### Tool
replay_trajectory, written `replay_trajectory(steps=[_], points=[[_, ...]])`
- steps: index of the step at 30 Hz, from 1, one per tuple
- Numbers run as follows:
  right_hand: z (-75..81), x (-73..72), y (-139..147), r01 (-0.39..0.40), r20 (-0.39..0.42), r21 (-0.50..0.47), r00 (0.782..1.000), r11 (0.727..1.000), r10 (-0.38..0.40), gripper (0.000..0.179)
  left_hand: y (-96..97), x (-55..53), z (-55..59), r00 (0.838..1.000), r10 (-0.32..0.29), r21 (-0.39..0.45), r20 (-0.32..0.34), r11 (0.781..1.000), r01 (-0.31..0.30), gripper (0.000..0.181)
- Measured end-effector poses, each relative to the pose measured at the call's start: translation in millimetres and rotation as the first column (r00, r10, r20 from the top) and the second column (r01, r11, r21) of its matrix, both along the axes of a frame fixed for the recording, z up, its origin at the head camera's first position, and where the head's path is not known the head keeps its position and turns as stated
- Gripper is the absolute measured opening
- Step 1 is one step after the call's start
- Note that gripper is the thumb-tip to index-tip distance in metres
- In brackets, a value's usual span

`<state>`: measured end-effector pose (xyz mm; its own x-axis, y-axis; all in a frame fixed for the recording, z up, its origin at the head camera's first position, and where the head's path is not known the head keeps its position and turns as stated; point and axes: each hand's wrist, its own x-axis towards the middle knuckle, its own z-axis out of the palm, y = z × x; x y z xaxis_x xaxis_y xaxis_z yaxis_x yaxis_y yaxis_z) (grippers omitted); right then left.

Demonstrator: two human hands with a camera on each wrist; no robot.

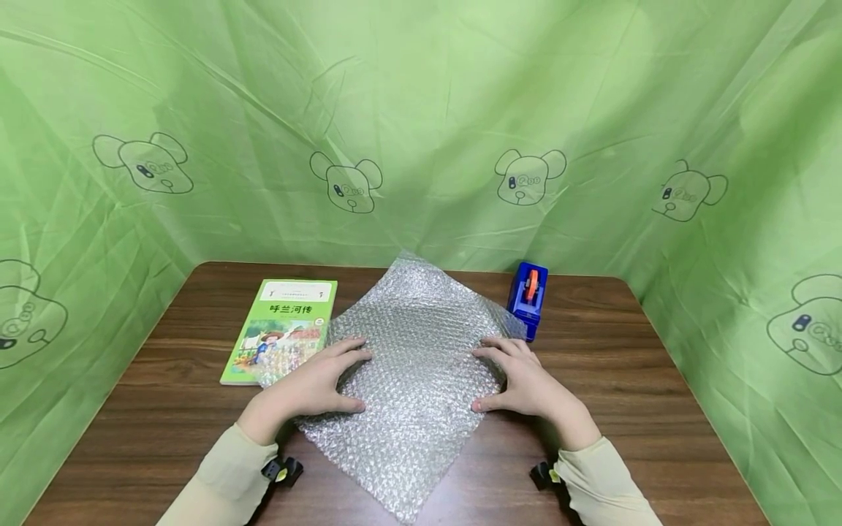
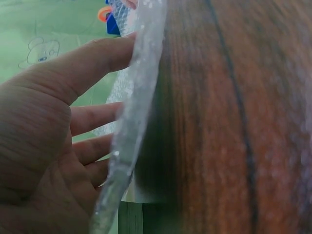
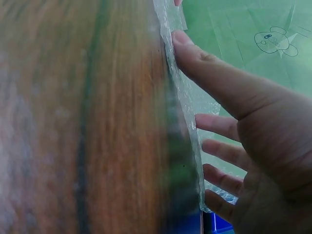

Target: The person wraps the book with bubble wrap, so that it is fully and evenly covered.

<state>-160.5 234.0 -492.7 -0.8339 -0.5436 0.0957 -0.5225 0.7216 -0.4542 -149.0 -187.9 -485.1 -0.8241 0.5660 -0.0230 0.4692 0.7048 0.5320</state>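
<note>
left hand (image 1: pixel 317 383) and right hand (image 1: pixel 525 381) touch bubble wrap (image 1: pixel 417 387)

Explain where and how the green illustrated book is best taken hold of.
The green illustrated book is probably best pinched along its left long edge, with the left hand coming from the left: it lies flat, cover up, that edge exposed, while the bubble wrap sheet overlaps its lower right part.
</note>
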Motion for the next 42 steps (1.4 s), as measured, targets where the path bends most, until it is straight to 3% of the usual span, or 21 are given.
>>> replay_trajectory(steps=[12, 17, 22, 26, 31, 36, 42], points=[[1.3, -1.8, 0, 0.021, 0.043, 0.035, 0.999, 0.999, -0.022, 0.093, -5.3, -3.8, 0.5, 1.0, 0.0, 0.03, 0.0, 1.0, 0.0, 0.086], [2.0, -1.6, -2, 0.016, 0.037, 0.042, 0.999, 0.999, -0.018, 0.101, -14.9, -6.6, 5.4, 0.999, 0.046, 0.08, -0.021, 0.996, -0.044, 0.079], [1.9, -1.3, -3, 0.003, 0.02, 0.056, 1.0, 0.998, -0.004, 0.103, -33.5, -12.5, 14.4, 0.986, 0.128, 0.155, -0.102, 0.982, -0.112, 0.074], [2.1, -0.1, -3, 0.006, 0.025, 0.062, 1.0, 0.998, -0.007, 0.101, -53.4, -16.2, 27.4, 0.965, 0.242, 0.21, -0.098, 0.953, -0.218, 0.074], [2.0, 1.0, -1, 0.013, 0.046, 0.059, 0.999, 0.998, -0.016, 0.101, -82.1, -16.9, 41.3, 0.922, 0.377, 0.222, -0.089, 0.91, -0.351, 0.084], [0.4, 1.9, -1, 0.016, 0.06, 0.052, 0.998, 0.999, -0.019, 0.101, -109.0, -17.7, 38.8, 0.877, 0.462, 0.25, -0.129, 0.871, -0.422, 0.086], [0.6, 1.9, -1, 0.022, 0.064, 0.047, 0.998, 0.999, -0.025, 0.101, -130.1, -20.4, 29.9, 0.829, 0.539, 0.217, -0.146, 0.835, -0.505, 0.085]])
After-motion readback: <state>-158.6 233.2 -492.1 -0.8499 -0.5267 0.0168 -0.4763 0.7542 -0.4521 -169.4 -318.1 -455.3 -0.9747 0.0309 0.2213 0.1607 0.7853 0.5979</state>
